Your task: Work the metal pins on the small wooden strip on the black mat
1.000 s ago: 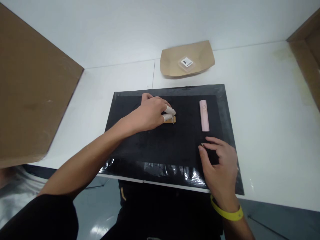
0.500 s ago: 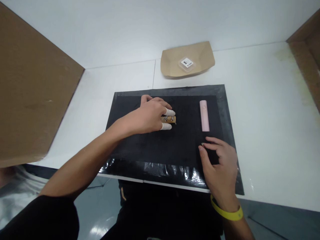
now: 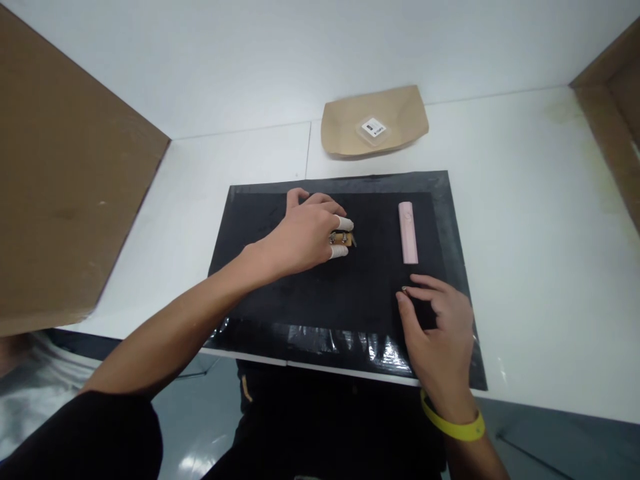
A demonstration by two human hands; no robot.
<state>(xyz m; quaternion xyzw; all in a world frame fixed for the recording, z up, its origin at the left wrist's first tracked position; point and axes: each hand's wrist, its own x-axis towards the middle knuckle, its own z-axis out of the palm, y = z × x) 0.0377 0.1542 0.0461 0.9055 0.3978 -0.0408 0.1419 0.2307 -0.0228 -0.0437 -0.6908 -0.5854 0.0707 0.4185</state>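
Note:
My left hand [image 3: 303,235] reaches across the black mat [image 3: 300,293] and pinches a small tan block with metal studs [image 3: 344,238] between two fingertips in white finger cots. The block sits near the mat's middle. My right hand [image 3: 440,333], with a yellow wristband, rests on the mat's near right part, thumb and forefinger closed on a tiny metal piece [image 3: 404,289]. A pink stick-shaped tool [image 3: 408,232] lies on the mat just beyond my right hand, untouched.
A tan paper tray [image 3: 350,127] holding a small clear labelled box [image 3: 374,127] stands on the white table behind the mat. Brown cardboard panels rise at the left [image 3: 65,173] and far right [image 3: 607,100]. The table's front edge runs below the mat.
My left fingers first covered the tan block, then spread so its studs showed, and now close on it, shifted slightly right. My right hand has stayed still.

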